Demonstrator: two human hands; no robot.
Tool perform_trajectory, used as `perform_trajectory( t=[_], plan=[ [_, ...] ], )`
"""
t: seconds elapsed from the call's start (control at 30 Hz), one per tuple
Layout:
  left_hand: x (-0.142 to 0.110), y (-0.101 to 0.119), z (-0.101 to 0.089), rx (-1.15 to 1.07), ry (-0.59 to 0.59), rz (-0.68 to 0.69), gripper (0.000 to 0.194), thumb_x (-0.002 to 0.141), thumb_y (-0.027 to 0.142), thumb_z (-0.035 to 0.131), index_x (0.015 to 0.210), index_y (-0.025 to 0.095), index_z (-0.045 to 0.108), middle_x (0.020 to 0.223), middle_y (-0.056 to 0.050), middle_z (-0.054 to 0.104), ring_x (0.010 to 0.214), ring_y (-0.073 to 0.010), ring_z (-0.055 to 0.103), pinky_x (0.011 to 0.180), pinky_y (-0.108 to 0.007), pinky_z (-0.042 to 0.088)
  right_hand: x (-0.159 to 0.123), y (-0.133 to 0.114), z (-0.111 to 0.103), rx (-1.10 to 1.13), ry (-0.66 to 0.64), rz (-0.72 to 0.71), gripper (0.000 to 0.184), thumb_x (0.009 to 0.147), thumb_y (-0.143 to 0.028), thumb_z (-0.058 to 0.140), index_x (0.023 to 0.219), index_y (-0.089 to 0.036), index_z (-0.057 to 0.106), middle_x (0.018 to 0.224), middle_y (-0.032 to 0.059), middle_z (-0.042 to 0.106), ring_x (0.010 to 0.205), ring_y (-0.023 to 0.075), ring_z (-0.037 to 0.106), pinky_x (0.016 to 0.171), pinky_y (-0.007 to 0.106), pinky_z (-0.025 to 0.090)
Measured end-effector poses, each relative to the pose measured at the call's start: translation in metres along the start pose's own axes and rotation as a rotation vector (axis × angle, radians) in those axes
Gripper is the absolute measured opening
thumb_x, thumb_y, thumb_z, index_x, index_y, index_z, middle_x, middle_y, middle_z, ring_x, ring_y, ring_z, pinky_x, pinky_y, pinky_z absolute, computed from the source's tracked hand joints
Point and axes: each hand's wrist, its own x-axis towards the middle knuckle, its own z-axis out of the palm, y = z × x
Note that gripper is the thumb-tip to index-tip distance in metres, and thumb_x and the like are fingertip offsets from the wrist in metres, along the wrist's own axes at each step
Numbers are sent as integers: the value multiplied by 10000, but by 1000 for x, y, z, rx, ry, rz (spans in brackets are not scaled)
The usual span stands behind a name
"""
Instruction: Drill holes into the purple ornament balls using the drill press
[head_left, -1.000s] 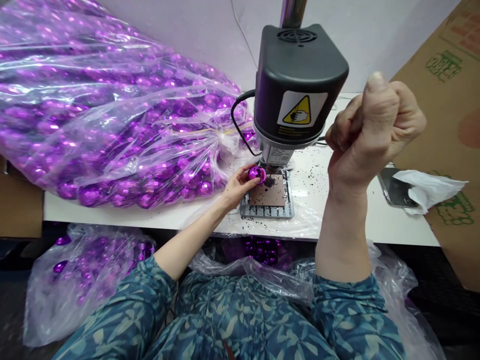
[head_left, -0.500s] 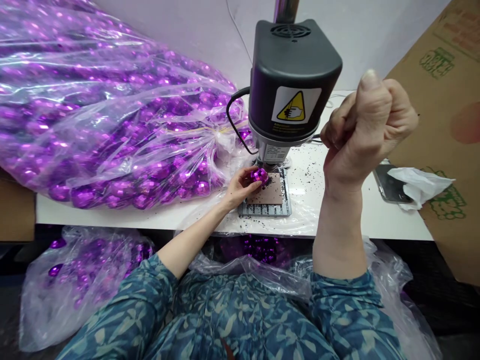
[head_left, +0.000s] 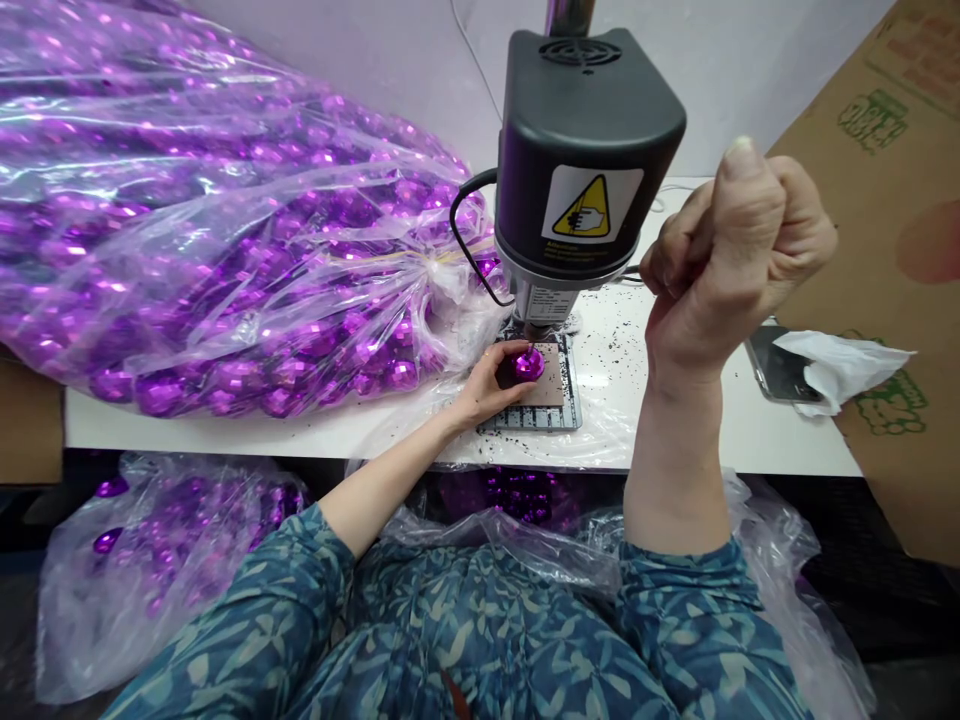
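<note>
My left hand (head_left: 499,385) curls its thumb and fingers around a shiny purple mirror ball (head_left: 529,365). The ball is on or just over a brown board (head_left: 551,390), right below the chuck of a black drill press (head_left: 589,130). The tip of the drill appears to meet the ball's top, though contact is hard to make out. Raised to the right of the drill head, my right hand (head_left: 739,250) is closed in a fist. Whatever it grips, if anything, is hidden behind the fingers.
A big clear bag of purple balls (head_left: 247,260) fills the left of the white table (head_left: 187,432). Dark shavings lie around the metal base (head_left: 576,410). At right are a phone (head_left: 776,365), a crumpled tissue (head_left: 847,370) and a cardboard box (head_left: 900,250). Another bag (head_left: 172,560) hangs below.
The mirror ball has moved slightly down and right onto or near the board under the drill, and turned in my left fingers. My right fist stays in place.
</note>
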Motion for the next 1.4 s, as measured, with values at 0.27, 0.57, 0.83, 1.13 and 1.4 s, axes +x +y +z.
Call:
perform_trajectory(
  t=[0.27, 0.57, 0.83, 1.13, 1.4],
  plan=[
    [-2, -2, 7, -161, -28, -53, 606, 837, 469, 858, 1308, 190, 598, 1342, -149, 695, 1248, -280, 683, 1126, -486, 535, -8, 1, -4, -33, -3, -46, 579, 905, -475, 639, 567, -168, 283, 434, -84, 295, 366, -7, 297, 415, 212, 204],
    [-2, -15, 8, -107, -17, 28, 617, 860, 529, 835, 1320, 204, 583, 1349, -147, 686, 1250, -287, 694, 1115, -504, 563, -38, 8, -15, -95, 16, -228, 573, 965, -359, 574, 590, -178, 180, 468, -59, 187, 389, 8, 269, 404, 205, 253],
    [-3, -18, 9, -91, -12, 29, 631, 862, 554, 825, 1327, 202, 584, 1332, -144, 686, 1240, -288, 695, 1114, -504, 557, -49, 24, -25, 15, -48, -433, 440, 944, -161, 506, 610, -153, 220, 472, -61, 144, 390, -2, 249, 413, 164, 264],
    [-2, -17, 9, -81, -7, 66, 598, 875, 512, 824, 1329, 204, 586, 1303, -143, 708, 1218, -286, 712, 1076, -487, 582, -61, 31, -31, -58, -44, -508, 512, 922, -185, 541, 584, -161, 156, 408, -73, 220, 344, 11, 244, 372, 199, 284],
    [-4, -6, 10, 84, 107, 107, 508, 889, 460, 818, 1262, 191, 601, 1256, -130, 717, 1160, -266, 715, 1010, -458, 594, 1, 0, -3, -100, 5, -20, 597, 861, -500, 717, 535, -215, 306, 404, -84, 329, 319, 32, 299, 333, 252, 198]
  ],
)
